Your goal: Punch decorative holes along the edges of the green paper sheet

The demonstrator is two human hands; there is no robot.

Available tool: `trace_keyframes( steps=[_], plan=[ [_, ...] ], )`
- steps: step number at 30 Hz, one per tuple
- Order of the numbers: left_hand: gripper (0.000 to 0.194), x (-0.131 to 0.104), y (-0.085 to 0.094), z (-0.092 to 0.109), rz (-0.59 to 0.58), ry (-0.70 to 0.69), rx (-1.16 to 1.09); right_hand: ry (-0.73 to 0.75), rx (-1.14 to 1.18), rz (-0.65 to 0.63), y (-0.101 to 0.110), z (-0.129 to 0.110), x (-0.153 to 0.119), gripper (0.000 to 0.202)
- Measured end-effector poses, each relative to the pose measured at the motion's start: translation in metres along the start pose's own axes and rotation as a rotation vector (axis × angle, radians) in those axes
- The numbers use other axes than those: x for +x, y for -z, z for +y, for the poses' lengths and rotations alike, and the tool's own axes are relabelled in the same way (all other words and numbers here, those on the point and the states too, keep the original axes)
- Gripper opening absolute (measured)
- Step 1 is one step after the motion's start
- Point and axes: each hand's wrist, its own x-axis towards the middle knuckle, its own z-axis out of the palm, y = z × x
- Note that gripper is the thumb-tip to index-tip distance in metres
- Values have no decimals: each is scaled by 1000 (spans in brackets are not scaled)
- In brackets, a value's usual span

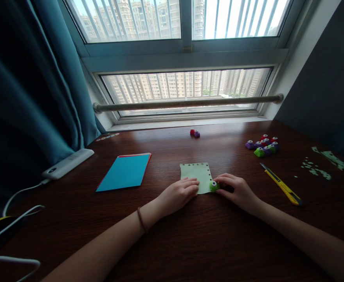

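A pale green sheet of paper (193,172) lies on the dark wooden table, with small star-shaped holes along its top and right edges. My left hand (185,192) rests flat on the paper's lower left part, fingers stretched out. Between the thumb and fingers of my right hand (236,191) is a small green craft punch (214,186) with a round white top bearing a dark star. The punch sits at the paper's right edge, near the lower corner. Whether its slot is around the paper's edge I cannot tell.
Blue sheets (127,170) lie left, beside a white power strip (69,162). Several coloured punches (264,145) stand at the back right; a red and a purple punch (195,133) sit near the window. A yellow utility knife (281,184), blade out, and green paper scraps (315,169) lie right.
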Motion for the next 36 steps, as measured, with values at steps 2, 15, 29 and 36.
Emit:
trace_keyframes(
  steps=[2, 15, 29, 36],
  plan=[
    [21, 0, 0, 0, -4, 0, 9, 2, -2, -2, 0, 0, 0, 22],
    [29, 3, 5, 7, 109, -116, 282, 60, -10, 56, -1, -3, -3, 35],
    [64, 45, -21, 48, 51, 116, 369, 97, -340, 398, 9, -30, 67, 23],
    [57, 49, -27, 48, 69, 108, 384, 23, -708, 262, -25, -41, 101, 23]
  ],
)
